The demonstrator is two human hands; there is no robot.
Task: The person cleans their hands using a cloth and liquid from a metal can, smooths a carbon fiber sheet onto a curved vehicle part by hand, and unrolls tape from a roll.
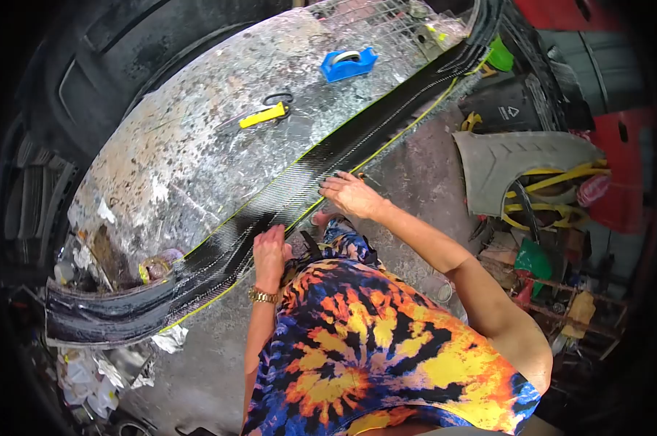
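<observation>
Glossy black woven-pattern strip (299,182) edged in yellow, blue tape dispenser (348,66), orange-yellow-black-blue tie-dye clothing (372,341).

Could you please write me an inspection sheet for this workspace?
Surface: large work surface, heavily stained, speckled and scuffed.
Job's things: long black strip with a woven look and yellow-green edge lines, lying along the side nearest the person.
Clutter: blue tape dispenser and yellow-handled tool on the surface; crumpled foil below the strip's left end.
Grip: right hand lies flat with fingers on the strip; left hand touches its near edge, though whether it pinches is unclear.
Cables: nothing seen.
Surroundings: grey vented panel and red panels to the right.
</observation>
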